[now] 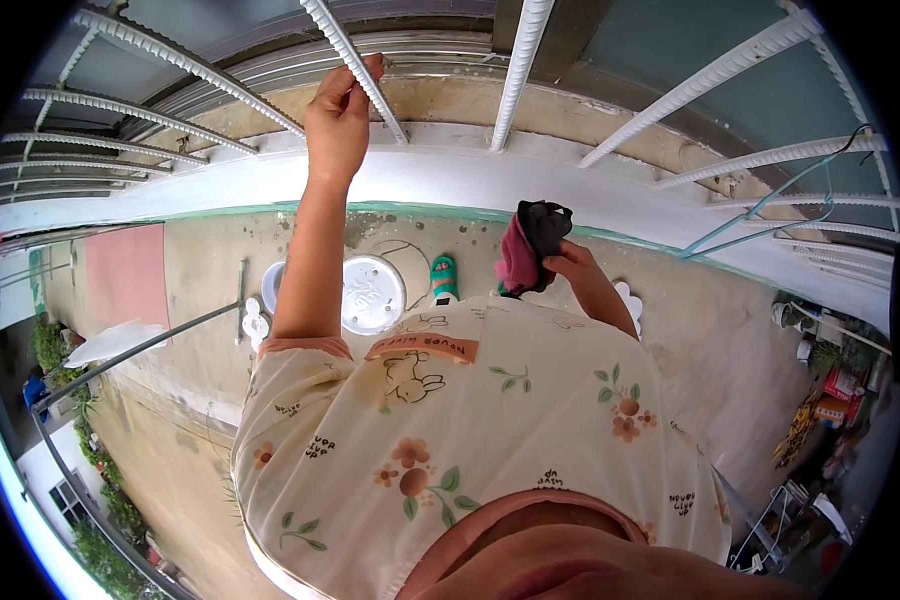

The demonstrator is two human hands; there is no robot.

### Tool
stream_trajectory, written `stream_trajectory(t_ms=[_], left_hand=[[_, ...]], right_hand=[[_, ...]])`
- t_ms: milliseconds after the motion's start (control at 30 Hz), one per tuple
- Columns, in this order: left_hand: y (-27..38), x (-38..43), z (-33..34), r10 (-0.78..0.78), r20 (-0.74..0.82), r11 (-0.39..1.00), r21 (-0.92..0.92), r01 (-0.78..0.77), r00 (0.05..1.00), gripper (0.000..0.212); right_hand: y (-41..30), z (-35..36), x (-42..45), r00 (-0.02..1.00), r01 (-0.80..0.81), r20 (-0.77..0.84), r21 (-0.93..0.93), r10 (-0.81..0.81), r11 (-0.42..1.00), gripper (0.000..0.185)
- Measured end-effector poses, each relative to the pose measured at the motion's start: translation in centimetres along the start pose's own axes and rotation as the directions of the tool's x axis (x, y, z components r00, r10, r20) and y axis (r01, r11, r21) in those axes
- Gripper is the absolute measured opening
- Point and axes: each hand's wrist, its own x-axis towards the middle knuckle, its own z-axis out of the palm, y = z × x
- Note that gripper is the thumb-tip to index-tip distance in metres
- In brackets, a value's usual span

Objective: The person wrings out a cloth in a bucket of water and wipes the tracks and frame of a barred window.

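My left hand (339, 124) is raised to the window, its fingers bent behind a white ribbed metal bar (357, 71) by the sill. The bar crosses in front of the fingers, so whether they pinch anything cannot be told. Lower and to the right, my right hand (576, 268) grips a bunched black and dark pink cloth item (529, 247) in front of my body. The exact kind of cloth cannot be told.
A round white lid or basin (373, 295) stands on the concrete floor near my green sandal (443, 276). Blue wire hangers (765, 206) hang from the bars at right. A metal rail (142, 345) runs at left. The white wall (450, 176) lies ahead.
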Motion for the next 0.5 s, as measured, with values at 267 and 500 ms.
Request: stream_trajectory(t_ms=[267, 500], left_hand=[[-3.4, -14.2, -0.4, -0.407, -0.067, 0.904, -0.177, 0.390, 0.911, 0.025], [-13.6, -18.0, 1.6, -0.603, 0.001, 0.781, 0.205, 0.590, 0.798, 0.022]], right_hand=[[0.7, -1.3, 2.2, 0.996, 0.063, 0.064, -0.061, -0.059, 0.996, 0.013], [0.0, -1.5, 2.9, 0.991, 0.096, 0.102, -0.125, -0.083, 0.987, 0.015]])
